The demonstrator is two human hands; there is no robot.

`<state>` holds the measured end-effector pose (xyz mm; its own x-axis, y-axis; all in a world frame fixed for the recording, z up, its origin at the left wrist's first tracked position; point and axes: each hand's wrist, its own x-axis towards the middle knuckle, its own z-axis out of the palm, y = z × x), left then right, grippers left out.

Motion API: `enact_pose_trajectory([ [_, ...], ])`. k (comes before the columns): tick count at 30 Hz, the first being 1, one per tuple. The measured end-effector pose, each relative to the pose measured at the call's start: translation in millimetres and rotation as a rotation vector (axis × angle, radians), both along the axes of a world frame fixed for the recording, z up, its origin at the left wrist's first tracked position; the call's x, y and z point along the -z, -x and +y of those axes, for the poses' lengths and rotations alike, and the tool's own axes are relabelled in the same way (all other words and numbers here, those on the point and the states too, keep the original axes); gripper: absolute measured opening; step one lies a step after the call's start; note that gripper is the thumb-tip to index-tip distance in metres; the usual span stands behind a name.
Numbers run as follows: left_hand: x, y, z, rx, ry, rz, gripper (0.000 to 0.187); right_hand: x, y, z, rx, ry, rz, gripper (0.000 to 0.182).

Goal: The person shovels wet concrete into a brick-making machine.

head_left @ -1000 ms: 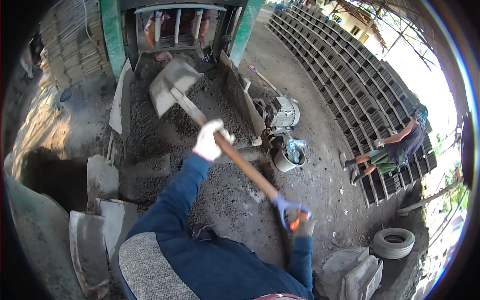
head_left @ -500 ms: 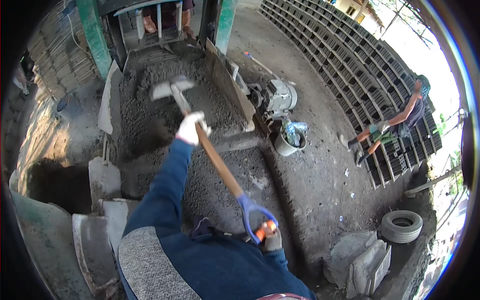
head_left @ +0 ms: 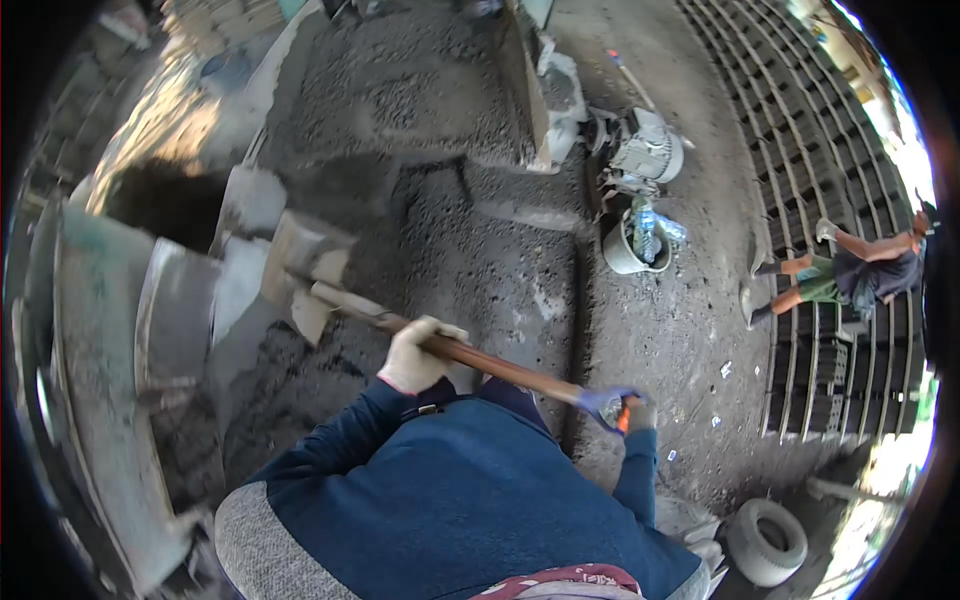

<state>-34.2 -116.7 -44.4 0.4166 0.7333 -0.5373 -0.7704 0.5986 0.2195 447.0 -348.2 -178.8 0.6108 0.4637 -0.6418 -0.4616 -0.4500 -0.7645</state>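
My left hand (head_left: 415,357), in a pale work glove, is wrapped round the wooden shaft of a shovel (head_left: 515,372). At the far end of the shaft, my right hand (head_left: 643,412) grips the blue D-handle with its orange grip; that hand is partly hidden. The shovel slants across in front of my body. Its grey blade (head_left: 305,268), smeared by motion, is low at the left near some worn sheets. Dark, grainy material (head_left: 400,105) lies in the walled bay ahead, and more of it is spread on the ground below the shaft.
A motor (head_left: 645,148) and a bucket (head_left: 622,250) with plastic bottles stand to the right. Beyond them, a person (head_left: 870,265) is beside long racks of blocks (head_left: 770,110). A tyre (head_left: 766,542) lies lower right. At left are a dark pit (head_left: 160,205) and a large curved sheet (head_left: 110,370).
The shovel blade has swung from over the grainy material in the bay down and left towards the sheets. Both hands keep their hold. My view has turned downward and left.
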Motion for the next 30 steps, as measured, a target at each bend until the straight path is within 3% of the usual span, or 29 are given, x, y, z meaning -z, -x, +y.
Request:
enact_pose_trajectory([
  [1, 23, 9, -17, -0.175, 0.144, 0.025, 0.017, -53, 25, 48, -0.314, 0.011, -0.083, 0.008],
  [3, 66, 32, -52, -0.474, 0.364, 0.089, 0.023, -87, 50, 112, -0.585, 0.028, -0.180, 0.022],
  [6, 101, 61, -134, -0.784, 0.551, 0.160, 0.030, -151, 103, 161, -0.933, -0.190, -0.114, 0.033],
  [8, 50, 41, -175, -0.816, 0.624, 0.232, 0.031, -168, 144, 169, -1.146, -0.354, -0.124, 0.037],
  [11, 103, 42, -242, -0.949, 0.722, 0.079, 0.027, -221, 211, 149, -1.464, -0.387, 0.030, 0.046],
  [12, 131, 48, -264, -0.970, 0.697, 0.033, 0.025, -217, 221, 144, -1.527, -0.456, 0.233, 0.053],
  [14, 134, 57, -288, -0.997, 0.567, 0.011, 0.024, -176, 241, 135, -1.496, -0.515, 0.702, 0.062],
  [15, 111, 57, -296, -0.989, 0.496, 0.001, 0.026, -177, 266, 126, -1.533, -0.441, 0.691, 0.066],
  [17, 72, 52, -323, -0.956, 0.333, 0.033, 0.031, -111, 308, 102, -1.722, -0.175, 0.556, 0.057],
  [18, 63, 52, -336, -0.924, 0.234, 0.080, 0.035, -65, 330, 89, -1.665, 0.130, 0.737, 0.056],
  [19, 81, 51, -351, -0.861, 0.143, -0.248, 0.034, -52, 357, 67, -1.626, 0.369, 0.685, 0.058],
  [20, 108, 36, -359, -0.929, 0.079, -0.236, 0.033, -39, 384, 39, -1.571, 0.599, 0.616, 0.061],
  [21, 137, 20, -366, -0.996, 0.013, -0.227, 0.031, -25, 409, 12, -1.565, 0.569, 0.758, 0.057],
  [22, 119, 16, -382, -1.003, -0.047, 0.120, 0.030, -24, 436, -14, -1.550, 0.538, 0.903, 0.053],
  [23, 100, 13, -397, -0.997, -0.052, 0.476, 0.029, -28, 458, -28, -1.580, 0.567, 0.752, 0.038],
  [24, 64, 23, -434, -1.029, -0.084, 0.737, 0.030, -42, 472, -42, -1.597, 0.591, 0.597, 0.024],
  [26, -21, 47, -546, -1.153, -0.134, 1.055, 0.031, 10, 495, -54, -1.324, 0.365, 0.680, 0.012],
  [27, -58, 50, -611, -1.226, -0.139, 1.105, 0.032, 28, 511, -56, -1.181, 0.247, 0.726, 0.009],
  [28, -87, 45, -666, -1.307, -0.127, 1.071, 0.033, 9, 527, -63, -1.194, 0.165, 0.682, 0.012],
  [30, -102, 23, -731, -1.504, -0.035, 0.725, 0.039, -22, 559, -81, -1.249, 0.030, 0.626, 0.017],
])
